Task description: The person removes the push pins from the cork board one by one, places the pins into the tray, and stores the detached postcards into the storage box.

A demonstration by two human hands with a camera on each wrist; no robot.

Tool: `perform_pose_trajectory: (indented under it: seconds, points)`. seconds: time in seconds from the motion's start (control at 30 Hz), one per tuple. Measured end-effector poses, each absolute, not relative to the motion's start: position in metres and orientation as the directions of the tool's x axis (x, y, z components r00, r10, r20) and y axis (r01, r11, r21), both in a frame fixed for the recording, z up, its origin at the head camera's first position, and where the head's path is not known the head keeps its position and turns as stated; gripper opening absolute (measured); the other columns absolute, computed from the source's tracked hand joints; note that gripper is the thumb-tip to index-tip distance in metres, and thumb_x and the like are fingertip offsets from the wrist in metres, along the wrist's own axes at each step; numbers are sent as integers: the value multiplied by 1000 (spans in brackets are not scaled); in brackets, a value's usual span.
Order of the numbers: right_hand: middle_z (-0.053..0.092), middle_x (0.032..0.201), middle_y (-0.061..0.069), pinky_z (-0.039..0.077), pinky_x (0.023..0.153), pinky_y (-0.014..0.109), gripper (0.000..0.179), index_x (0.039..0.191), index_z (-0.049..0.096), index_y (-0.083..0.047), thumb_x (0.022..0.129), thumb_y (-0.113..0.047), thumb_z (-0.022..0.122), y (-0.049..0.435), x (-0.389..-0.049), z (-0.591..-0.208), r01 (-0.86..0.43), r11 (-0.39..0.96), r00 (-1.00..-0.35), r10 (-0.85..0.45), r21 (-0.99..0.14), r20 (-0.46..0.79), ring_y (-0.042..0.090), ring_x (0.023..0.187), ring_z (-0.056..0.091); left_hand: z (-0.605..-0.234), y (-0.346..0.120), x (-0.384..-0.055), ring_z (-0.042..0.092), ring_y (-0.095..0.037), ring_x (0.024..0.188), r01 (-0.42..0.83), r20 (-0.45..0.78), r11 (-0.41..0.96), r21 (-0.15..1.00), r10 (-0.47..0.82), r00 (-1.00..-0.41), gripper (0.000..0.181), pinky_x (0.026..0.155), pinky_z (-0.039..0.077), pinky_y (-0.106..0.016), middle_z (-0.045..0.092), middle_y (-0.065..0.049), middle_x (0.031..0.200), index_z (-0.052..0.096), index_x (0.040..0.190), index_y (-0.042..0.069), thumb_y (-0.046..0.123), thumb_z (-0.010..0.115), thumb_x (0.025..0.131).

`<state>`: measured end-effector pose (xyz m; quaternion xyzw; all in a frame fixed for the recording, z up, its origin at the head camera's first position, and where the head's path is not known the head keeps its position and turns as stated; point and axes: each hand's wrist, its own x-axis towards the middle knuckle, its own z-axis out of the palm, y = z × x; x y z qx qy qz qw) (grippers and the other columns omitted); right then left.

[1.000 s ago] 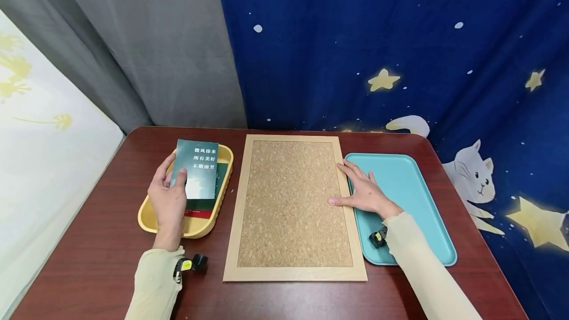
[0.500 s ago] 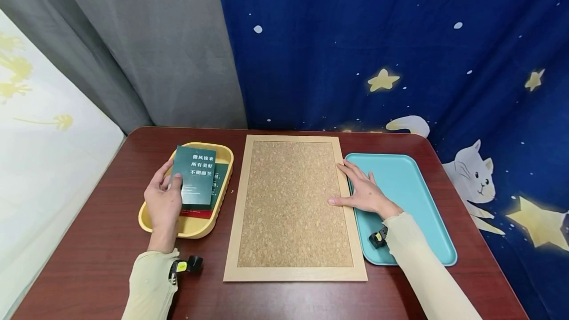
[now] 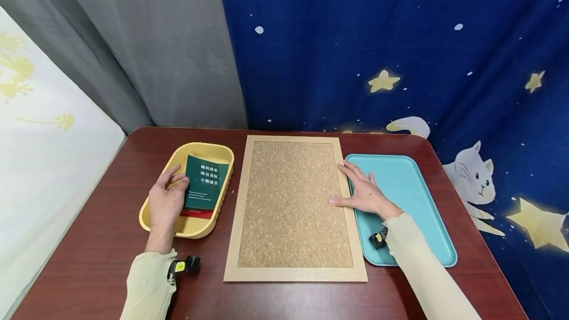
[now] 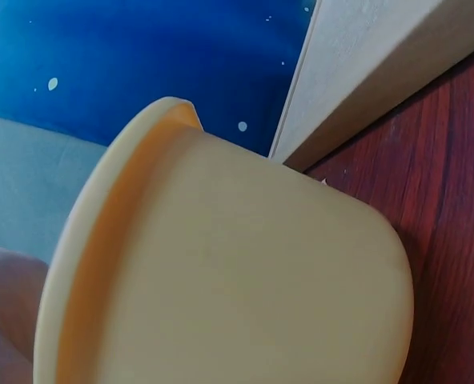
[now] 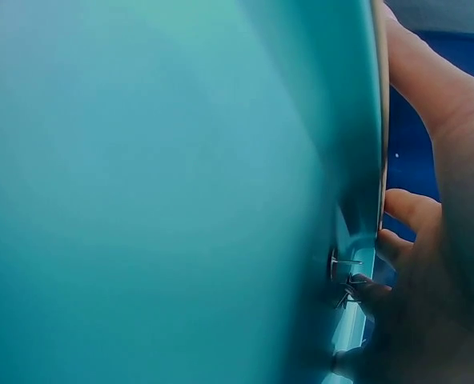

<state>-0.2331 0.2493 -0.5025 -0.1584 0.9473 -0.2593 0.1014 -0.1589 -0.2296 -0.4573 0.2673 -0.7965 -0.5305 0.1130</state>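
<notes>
A dark green card with white lettering (image 3: 203,181) lies in the yellow basket (image 3: 146,223), over another green card and a red one. My left hand (image 3: 168,199) is over the basket's left side, thumb tip at the card's left edge and fingers loosely bent beside it. In the left wrist view, the basket's outer wall (image 4: 253,264) hides the cards. My right hand (image 3: 366,194) rests on the right edge of a wood-framed cork board (image 3: 295,206), thumb on the cork and fingers on the frame. The right wrist view shows its fingers beside a thin edge.
A light blue tray (image 3: 400,181) stands right of the board, under my right wrist. Several pins with thin metal points (image 5: 347,288) lie by the tray's rim. The dark red wooden table (image 3: 284,302) holds everything. Curtains hang behind its far edge.
My left hand has lowered the green card into the basket and moved slightly down and left; the card now lies flat on the others. My right hand has stayed in place.
</notes>
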Motion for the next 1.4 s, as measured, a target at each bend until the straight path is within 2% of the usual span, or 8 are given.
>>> perform_pose_trajectory:
  seconds: [0.3, 0.6, 0.83, 0.93, 1.0, 1.07, 1.2, 1.4]
  points:
    - [12, 177, 9, -6, 126, 73, 114, 167, 23, -22, 79, -65, 81, 250, -232, -500, -243, 814, -930, -351, -527, -113, 38, 163, 13, -459, -231, -159, 55, 13, 84, -270, -63, 307, 913, -547, -835, 47, 74, 43, -3, 66, -13, 138, 58, 149, 13, 18, 63, 102]
    - [12, 177, 10, -6, 125, 73, 115, 167, 23, -21, 79, -65, 82, 250, -232, -499, -243, 814, -930, -350, -528, -111, 39, 163, 14, -461, -229, -161, 58, -3, 101, -264, -16, 351, 899, -574, -819, 40, 78, 42, -5, 67, -14, 137, 66, 140, 9, 19, 63, 101]
    - [12, 177, 9, -5, 125, 74, 115, 167, 23, -21, 78, -66, 82, 250, -234, -498, -251, 815, -930, -352, -523, -103, 38, 163, 15, -457, -229, -162, 59, 0, 95, -251, 7, 399, 882, -542, -840, 38, 75, 42, -7, 70, -14, 132, 67, 138, 12, 22, 62, 102]
    - [12, 177, 9, -5, 125, 74, 116, 167, 23, -22, 78, -66, 82, 250, -234, -497, -250, 814, -930, -353, -524, -104, 39, 163, 15, -456, -226, -160, 62, -8, 101, -219, 29, 428, 877, -502, -865, 38, 76, 42, -8, 69, -16, 133, 66, 139, 10, 20, 62, 103]
    - [13, 177, 9, -5, 125, 74, 116, 167, 23, -22, 78, -67, 82, 250, -233, -498, -250, 814, -929, -355, -525, -107, 39, 163, 15, -456, -224, -159, 65, -20, 111, -188, 62, 468, 863, -468, -882, 38, 82, 44, -14, 67, -17, 136, 65, 139, 9, 18, 62, 102]
    - [13, 177, 9, -5, 125, 74, 115, 167, 24, -22, 78, -66, 82, 249, -233, -499, -253, 814, -928, -358, -523, -108, 39, 163, 15, -457, -221, -157, 62, -31, 122, -155, 98, 516, 842, -430, -898, 40, 92, 48, -26, 63, -19, 142, 64, 141, 8, 16, 63, 102]
    - [13, 177, 9, -3, 125, 75, 115, 167, 24, -22, 78, -65, 82, 249, -233, -501, -258, 814, -926, -363, -521, -107, 39, 163, 15, -457, -210, -155, 56, -41, 132, -82, 182, 618, 782, -351, -918, 43, 108, 47, -53, 58, -22, 145, 62, 143, 8, 17, 67, 100]
    - [12, 177, 11, -2, 124, 77, 115, 167, 24, -20, 79, -64, 82, 248, -233, -498, -261, 817, -923, -368, -515, -115, 40, 162, 15, -462, -196, -155, 49, -42, 139, 60, 289, 711, 700, -206, -935, 45, 117, 38, -61, 56, -21, 147, 62, 141, 8, 18, 70, 98]
